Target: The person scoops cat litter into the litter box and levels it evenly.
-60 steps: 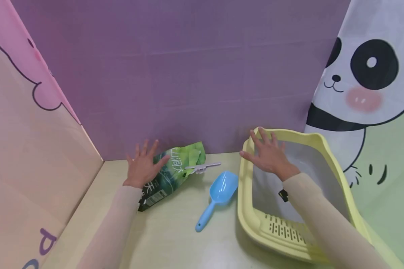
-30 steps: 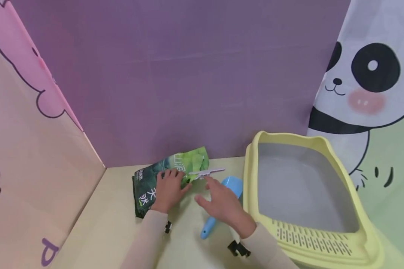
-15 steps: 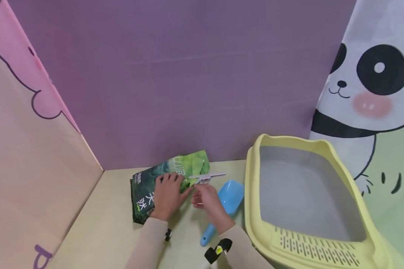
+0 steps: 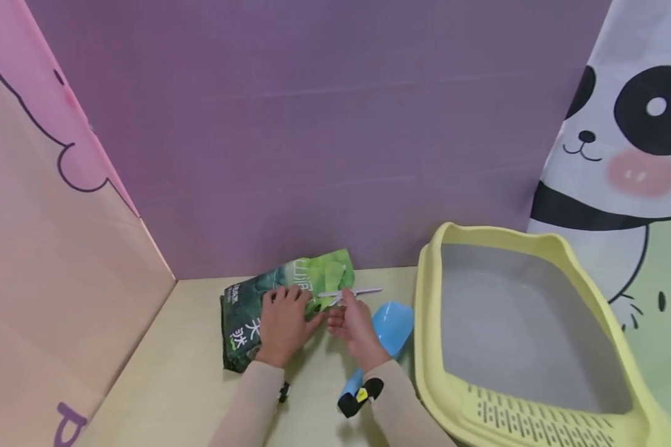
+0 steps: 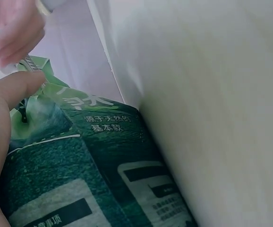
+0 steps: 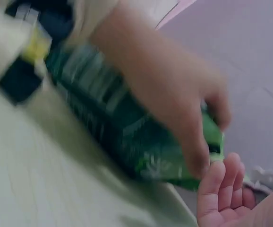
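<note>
A green printed bag (image 4: pixel 240 310) lies on the table against the purple backdrop, its bright green neck toward the right. My left hand (image 4: pixel 284 326) grips the bag near its middle; in the left wrist view the thumb (image 5: pixel 25 87) lies across the bag's front. A pale lilac bag clip (image 4: pixel 369 290) sits at the neck. My right hand (image 4: pixel 360 332) pinches this clip with its thumb on top and its other fingers curled beneath. The right wrist view is blurred and shows the clip (image 6: pixel 264 177) only partly, behind the fingers.
A blue scoop (image 4: pixel 394 326) lies under and beside my right wrist, its handle partly covered. To the right stands a yellow-rimmed litter tray (image 4: pixel 429 323) with a grey inside. A purple backdrop (image 4: pixel 313 155) rises behind the table, with printed panels at both sides.
Both hands have come from spread poses over the bag and tray to the bag. The left now grips it; the right has closed at the clip. The bag was turned slightly.
</note>
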### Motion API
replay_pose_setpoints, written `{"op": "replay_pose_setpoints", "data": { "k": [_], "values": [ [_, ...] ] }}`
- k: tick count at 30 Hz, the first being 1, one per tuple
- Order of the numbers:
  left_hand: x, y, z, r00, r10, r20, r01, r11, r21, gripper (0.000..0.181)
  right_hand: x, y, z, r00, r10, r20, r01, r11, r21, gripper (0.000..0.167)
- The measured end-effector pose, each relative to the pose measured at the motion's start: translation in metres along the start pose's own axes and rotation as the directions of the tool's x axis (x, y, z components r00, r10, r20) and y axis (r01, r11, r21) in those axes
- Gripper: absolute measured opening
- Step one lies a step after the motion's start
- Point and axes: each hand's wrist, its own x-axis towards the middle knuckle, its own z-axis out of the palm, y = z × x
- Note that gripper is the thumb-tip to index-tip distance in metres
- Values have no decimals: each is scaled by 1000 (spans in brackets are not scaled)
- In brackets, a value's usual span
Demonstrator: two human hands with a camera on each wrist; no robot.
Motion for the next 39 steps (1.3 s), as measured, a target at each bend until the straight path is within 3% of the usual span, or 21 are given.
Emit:
{"op": "replay_pose_setpoints", "data": {
  "k": [4, 12, 39],
  "values": [
    [0, 2, -3, 1000, -15, -3, 15, 1000, -20, 54, 6, 2, -4, 998, -46, -38, 41, 991, -127, 41],
    [2, 3, -4, 1000, -24, 8, 24, 999, -33, 51, 7, 9, -3, 990, -133, -55, 118, 967, -225, 45],
    [5, 6, -8, 998, -4, -55, 2, 999, -39, 38, 2, 6, 1, 988, -146, -56, 132, 971, -200, 37]
  ]
}}
